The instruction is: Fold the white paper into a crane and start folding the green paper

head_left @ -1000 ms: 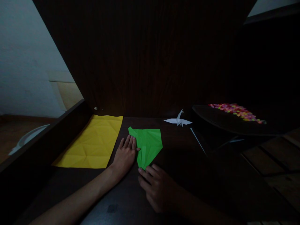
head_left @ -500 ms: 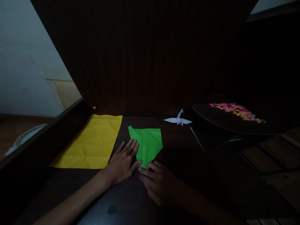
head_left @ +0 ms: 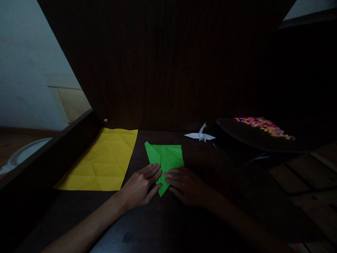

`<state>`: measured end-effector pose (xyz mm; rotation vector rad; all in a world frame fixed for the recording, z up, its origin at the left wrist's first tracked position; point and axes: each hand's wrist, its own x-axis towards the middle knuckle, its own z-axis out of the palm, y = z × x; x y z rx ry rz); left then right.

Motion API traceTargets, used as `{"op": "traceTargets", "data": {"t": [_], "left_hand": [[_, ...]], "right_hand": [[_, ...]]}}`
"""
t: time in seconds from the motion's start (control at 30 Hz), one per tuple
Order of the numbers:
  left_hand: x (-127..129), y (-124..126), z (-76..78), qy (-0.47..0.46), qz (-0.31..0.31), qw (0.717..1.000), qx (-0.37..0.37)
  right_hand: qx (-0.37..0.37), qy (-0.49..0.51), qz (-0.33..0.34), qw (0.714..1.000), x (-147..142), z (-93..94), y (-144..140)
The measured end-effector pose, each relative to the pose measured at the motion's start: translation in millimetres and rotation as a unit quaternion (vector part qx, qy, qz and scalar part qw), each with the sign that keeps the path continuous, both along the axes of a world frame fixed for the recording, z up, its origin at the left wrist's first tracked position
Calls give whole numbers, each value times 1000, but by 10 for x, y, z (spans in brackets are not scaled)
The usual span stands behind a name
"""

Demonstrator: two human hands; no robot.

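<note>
A partly folded green paper (head_left: 165,159) lies on the dark desk (head_left: 147,225), its point toward me. My left hand (head_left: 140,186) rests flat with fingers spread, fingertips on the paper's lower left edge. My right hand (head_left: 188,184) lies flat on the paper's lower right part, fingertips near the centre crease. Both hands press the sheet and neither grasps it.
A creased yellow sheet (head_left: 101,161) lies to the left, beside the desk's raised side wall (head_left: 39,165). A white paper crane (head_left: 200,135) stands at the back. A dark tray (head_left: 252,138) with several small colourful pieces (head_left: 263,125) sits at the right.
My left hand slid down from the paper's left edge toward its lower tip. My right hand moved up from below the tip onto the paper's lower right part.
</note>
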<state>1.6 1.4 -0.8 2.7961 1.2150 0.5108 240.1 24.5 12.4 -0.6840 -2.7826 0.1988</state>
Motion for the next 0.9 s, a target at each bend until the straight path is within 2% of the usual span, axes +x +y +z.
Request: {"op": "traceTargets", "data": {"t": [0.13, 0.3, 0.6, 0.9], "left_hand": [[23, -19, 10, -33, -18, 999, -10], [26, -26, 13, -41, -11, 999, -8], [15, -39, -14, -39, -9, 999, -11], [13, -38, -23, -46, -3, 999, -26]], "right_hand": [[33, -31, 48, 998, 7, 13, 146], [71, -54, 118, 989, 2, 14, 275], [107, -93, 124, 982, -72, 54, 267], [108, -90, 108, 984, -167, 78, 335]]}}
